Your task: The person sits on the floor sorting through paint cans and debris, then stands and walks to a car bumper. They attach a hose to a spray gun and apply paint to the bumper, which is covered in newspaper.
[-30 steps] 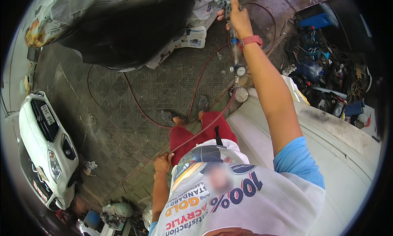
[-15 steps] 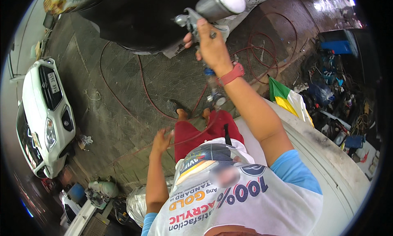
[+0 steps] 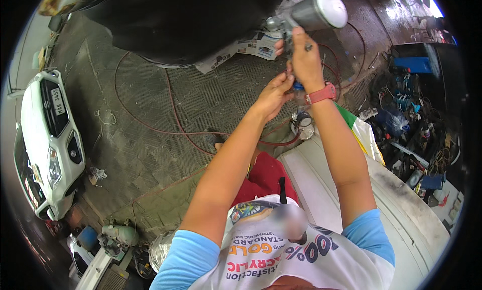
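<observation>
A spray gun (image 3: 312, 12) with a silver cup and white lid is gripped by my right hand (image 3: 307, 61), fingers wrapped around its handle. My left hand (image 3: 273, 96) reaches across to the lower handle, thumb and fingers pinched there; the exact part between them is hard to make out. Below the grip hang a blue fitting and a round gauge (image 3: 304, 120), joined to a red air hose (image 3: 170, 89). Beyond the gun's nozzle is a glossy black car panel (image 3: 186, 28), with newspaper (image 3: 261, 44) along its lower edge.
The hose loops over the patterned floor (image 3: 135, 139). A white car (image 3: 47, 139) stands at the left. Close on my right is a pale vehicle panel (image 3: 346, 189), with a green, yellow and white sheet (image 3: 364, 131) beside it. Tools and parts (image 3: 406, 119) clutter the far right.
My right hand has carried the spray gun to the right. My left hand has risen from low beside my body to the gun's handle. The hose and gauge have swung right.
</observation>
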